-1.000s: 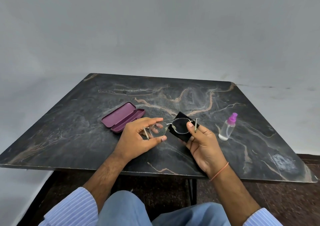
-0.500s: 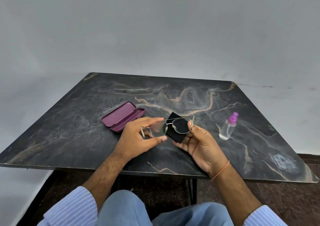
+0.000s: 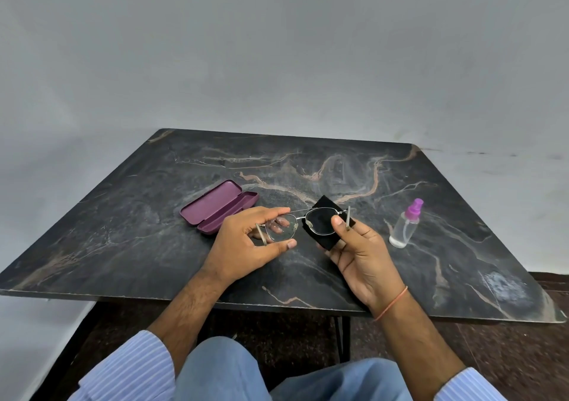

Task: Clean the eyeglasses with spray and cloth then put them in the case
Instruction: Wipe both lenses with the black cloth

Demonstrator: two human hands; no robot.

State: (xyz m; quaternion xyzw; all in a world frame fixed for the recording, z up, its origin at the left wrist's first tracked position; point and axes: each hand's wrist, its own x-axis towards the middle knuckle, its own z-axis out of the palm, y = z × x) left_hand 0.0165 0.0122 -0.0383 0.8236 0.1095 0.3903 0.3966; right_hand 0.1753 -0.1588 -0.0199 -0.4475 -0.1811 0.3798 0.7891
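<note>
The open purple case (image 3: 219, 206) is lying on the desk (image 3: 123, 231) at the far left of the hands, its long axis running from near-right to far-left. Just right of it, the left hand (image 3: 246, 243) is pinching the left lens of the eyeglasses (image 3: 303, 225) between thumb and fingers. The frame is stretching left to right above the desk, arms unfolded. The right hand (image 3: 360, 253) is gripping the black cloth (image 3: 323, 225) around the right lens, thumb pressing on top. The spray bottle (image 3: 405, 223) is standing further right, apart. The left hand is nearer the case, so it looks better placed for putting the glasses away.
</note>
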